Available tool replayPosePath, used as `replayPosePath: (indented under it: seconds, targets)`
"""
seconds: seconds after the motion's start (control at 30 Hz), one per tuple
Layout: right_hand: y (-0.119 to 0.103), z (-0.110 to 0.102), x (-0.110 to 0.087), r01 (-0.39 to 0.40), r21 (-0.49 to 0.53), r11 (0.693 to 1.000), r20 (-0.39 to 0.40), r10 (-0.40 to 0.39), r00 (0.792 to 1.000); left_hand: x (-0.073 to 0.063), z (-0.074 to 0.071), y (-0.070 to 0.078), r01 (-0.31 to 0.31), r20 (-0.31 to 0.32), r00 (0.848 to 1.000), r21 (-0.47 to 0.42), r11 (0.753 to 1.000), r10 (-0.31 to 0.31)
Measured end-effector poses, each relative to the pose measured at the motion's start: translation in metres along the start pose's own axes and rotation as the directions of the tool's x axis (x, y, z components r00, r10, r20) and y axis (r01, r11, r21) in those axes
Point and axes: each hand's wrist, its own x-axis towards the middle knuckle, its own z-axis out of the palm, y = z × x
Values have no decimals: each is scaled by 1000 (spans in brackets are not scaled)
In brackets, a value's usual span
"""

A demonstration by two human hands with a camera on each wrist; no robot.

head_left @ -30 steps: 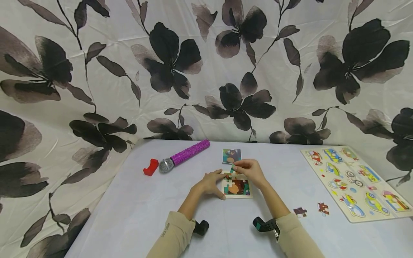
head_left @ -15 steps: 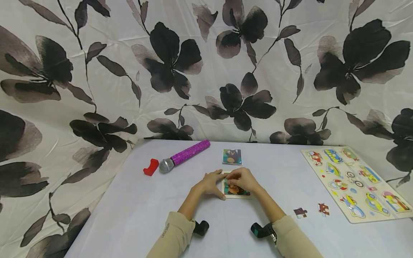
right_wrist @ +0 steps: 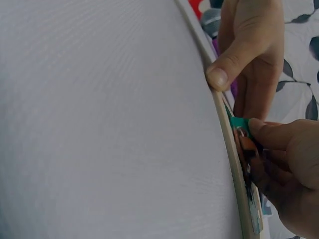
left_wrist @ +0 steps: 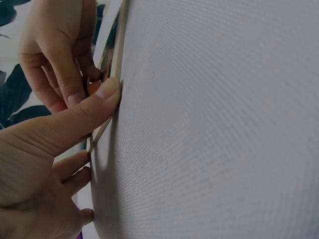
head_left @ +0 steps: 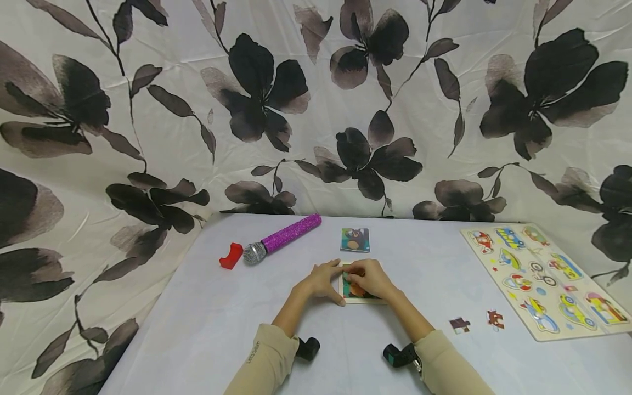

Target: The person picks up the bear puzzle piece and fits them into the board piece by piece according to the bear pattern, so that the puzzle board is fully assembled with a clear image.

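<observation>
A small wooden jigsaw board (head_left: 362, 301) with a bear picture lies in front of me. My left hand (head_left: 320, 281) holds its left side, the thumb at the near corner and the fingers toward the far corner. Over the board, my right hand (head_left: 371, 277) pinches a green and brown puzzle piece (right_wrist: 240, 122) between thumb and fingers. The piece is down at the picture; whether it sits flush I cannot tell. Much of the picture is hidden under the right hand. Beyond the board lies a square bear picture (head_left: 355, 240).
Two loose puzzle pieces, one dark purple (head_left: 460, 325) and one brown (head_left: 495, 320), lie to the right. A large vehicle puzzle board (head_left: 530, 274) covers the table's right side. At the back left are a glittery purple microphone (head_left: 291, 233) and a red block (head_left: 230, 256).
My right hand has come down from the board's far edge onto the picture, bringing the puzzle piece with it. In the last half second it shifts only slightly. The left hand keeps its place.
</observation>
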Motion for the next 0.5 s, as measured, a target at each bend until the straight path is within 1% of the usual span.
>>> replayPosePath:
  seconds: [0.13,0.23,0.3,0.5]
  targets:
    - [-2,0,0,11,-88,996,43,-7,999,-1,0,0,3,0,1000,2,1000,-3]
    - [-4,-1,-1,16,-146,989,47,-9,999,0,0,0,-3,3,1000,5,1000,3]
    - [-5,-1,-2,25,-165,986,49,-17,999,1,0,0,-4,4,1000,8,1000,4]
    - [-4,-4,-3,94,-203,975,83,-79,993,1,0,0,0,8,1000,15,1000,0]
